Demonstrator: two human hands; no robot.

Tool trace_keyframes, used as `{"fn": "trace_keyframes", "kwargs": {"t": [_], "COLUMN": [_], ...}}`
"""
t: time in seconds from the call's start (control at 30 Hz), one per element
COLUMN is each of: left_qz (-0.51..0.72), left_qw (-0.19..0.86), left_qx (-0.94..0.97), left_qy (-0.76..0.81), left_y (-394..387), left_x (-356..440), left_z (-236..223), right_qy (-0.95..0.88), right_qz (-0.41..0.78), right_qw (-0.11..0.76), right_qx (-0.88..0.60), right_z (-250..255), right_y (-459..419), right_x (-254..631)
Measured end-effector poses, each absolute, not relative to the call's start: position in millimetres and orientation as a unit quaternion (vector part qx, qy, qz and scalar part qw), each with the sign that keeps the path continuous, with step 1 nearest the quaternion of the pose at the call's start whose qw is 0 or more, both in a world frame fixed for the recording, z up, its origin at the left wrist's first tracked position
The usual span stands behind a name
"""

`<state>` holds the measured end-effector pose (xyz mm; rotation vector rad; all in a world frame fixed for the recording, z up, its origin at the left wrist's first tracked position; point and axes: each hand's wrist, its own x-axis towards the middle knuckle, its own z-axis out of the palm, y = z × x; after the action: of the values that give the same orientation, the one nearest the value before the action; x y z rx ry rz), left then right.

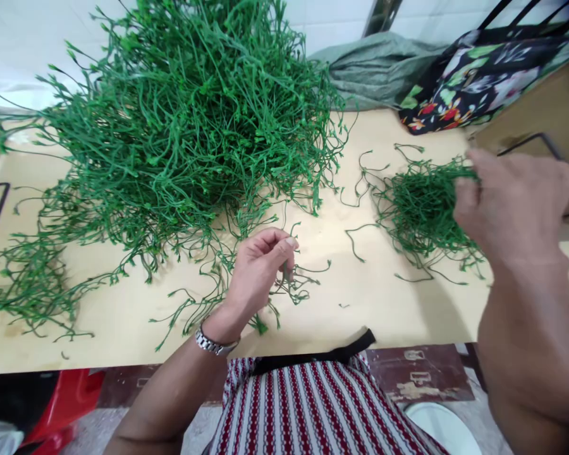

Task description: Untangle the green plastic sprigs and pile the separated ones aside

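Observation:
My left hand, with a metal watch on the wrist, is closed in a pinch on a thin green artificial plant stem near the table's front middle. More loose stems with small forked tips lie under and around that hand. At the right, my right hand is over the edge of a small heap of green stems. It is slightly blurred, thumb and forefinger curled together around a bit of green stem. A far larger mound of the same stems rises behind my left hand.
Another loose cluster of stems lies at the table's left. A floral bag and grey-green cloth sit at the back right, beside a cardboard box. Below the table's front edge are a red stool and a white round lid.

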<state>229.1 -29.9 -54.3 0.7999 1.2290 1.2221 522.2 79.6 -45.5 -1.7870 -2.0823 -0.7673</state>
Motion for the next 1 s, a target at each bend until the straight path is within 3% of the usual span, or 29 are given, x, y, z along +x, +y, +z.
{"fn": "trace_keyframes", "kwargs": {"t": [0.07,0.13,0.2,0.33,0.47,0.67,0.83,1.0], "left_qz": [0.509,0.502,0.498,0.521,0.554,0.579,0.588,0.536], "left_qw": [0.583,0.579,0.577,0.594,0.619,0.609,0.566,0.61], "left_qx": [0.351,0.361,0.376,0.37,0.319,0.279,0.298,0.304], "left_qy": [0.527,0.531,0.528,0.489,0.457,0.466,0.495,0.498], "left_y": [-29,-27,-25,-20,-18,-14,-17,-27], "left_x": [229,230,233,237,239,241,239,235], "left_z": [-52,-49,-45,-40,-41,-45,-48,-55], "right_qy": [-0.729,-0.771,-0.836,-0.892,-0.837,-0.801,-0.844,-0.875], "right_qz": [-0.237,-0.18,-0.036,0.289,0.422,0.455,0.352,0.279], "right_qw": [0.128,0.201,0.274,0.187,0.216,0.221,0.244,0.234], "right_qx": [-0.63,-0.577,-0.473,-0.294,-0.273,-0.32,-0.324,-0.32], "right_z": [-43,-37,-32,-44,-69,-76,-78,-83], "right_y": [78,59,33,-1,-4,-10,-12,-9], "right_x": [525,505,471,405,386,385,383,382]}}
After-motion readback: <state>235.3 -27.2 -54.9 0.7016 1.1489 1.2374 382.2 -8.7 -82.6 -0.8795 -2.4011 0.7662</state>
